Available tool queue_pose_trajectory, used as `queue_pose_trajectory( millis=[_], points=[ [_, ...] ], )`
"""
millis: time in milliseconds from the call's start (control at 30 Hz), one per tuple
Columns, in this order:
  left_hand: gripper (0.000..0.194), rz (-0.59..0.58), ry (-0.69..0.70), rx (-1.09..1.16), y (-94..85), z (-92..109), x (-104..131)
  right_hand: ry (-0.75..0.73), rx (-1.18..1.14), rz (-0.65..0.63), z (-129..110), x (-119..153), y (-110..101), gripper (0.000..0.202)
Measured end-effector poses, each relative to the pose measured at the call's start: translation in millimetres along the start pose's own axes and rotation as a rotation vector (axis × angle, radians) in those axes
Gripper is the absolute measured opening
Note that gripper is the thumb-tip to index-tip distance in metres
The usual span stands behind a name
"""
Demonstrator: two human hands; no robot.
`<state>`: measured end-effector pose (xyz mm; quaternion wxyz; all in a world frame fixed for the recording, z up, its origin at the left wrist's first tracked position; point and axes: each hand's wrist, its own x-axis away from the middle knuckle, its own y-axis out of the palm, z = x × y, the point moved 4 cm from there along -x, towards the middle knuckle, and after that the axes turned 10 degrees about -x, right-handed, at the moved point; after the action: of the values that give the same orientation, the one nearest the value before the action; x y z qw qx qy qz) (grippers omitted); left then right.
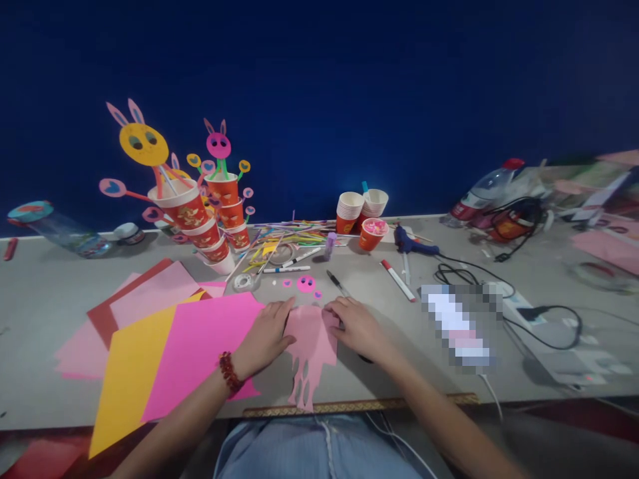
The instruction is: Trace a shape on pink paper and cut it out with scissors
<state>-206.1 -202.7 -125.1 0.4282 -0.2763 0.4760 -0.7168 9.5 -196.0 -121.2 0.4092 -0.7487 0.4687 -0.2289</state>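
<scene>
A piece of light pink paper with ragged cut-outs along its lower part lies on the table in front of me. My left hand rests at its left edge, fingers stretched and thumb apart. At the opposite edge, my right hand has its fingers curled onto the paper's upper right corner. Just beyond the paper are a round magenta face cut-out with two eyes and small pink pieces with blue hearts. A black pen lies near my right fingertips.
Coloured paper sheets spread at left, some past the table edge. Stacked red cups with rabbit figures stand behind them. Further right are a glue stick, a red-and-white marker, a blue glue gun and a corded power strip.
</scene>
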Motion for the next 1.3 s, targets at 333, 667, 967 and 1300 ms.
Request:
queue_pose_trajectory(
  millis=[333,667,967,1300],
  points=[
    [0.053,0.043,-0.097,0.456,-9.8,-4.7,3.2,0.073,-0.499,0.206,4.6,2.2,-13.9,0.019],
    [0.053,0.008,-0.264,1.022,1.2,-0.7,9.6,0.178,-1.114,0.309,4.4,1.9,-6.0,0.021],
    [0.042,-0.031,-0.416,0.977,16.1,7.1,19.9,0.175,-1.126,0.267,4.7,8.6,4.2,0.024],
    [0.042,0.225,-0.380,0.026,25.7,-5.1,46.5,0.193,-0.406,0.426,46.9,76.2,-11.2,0.019]
  ],
)
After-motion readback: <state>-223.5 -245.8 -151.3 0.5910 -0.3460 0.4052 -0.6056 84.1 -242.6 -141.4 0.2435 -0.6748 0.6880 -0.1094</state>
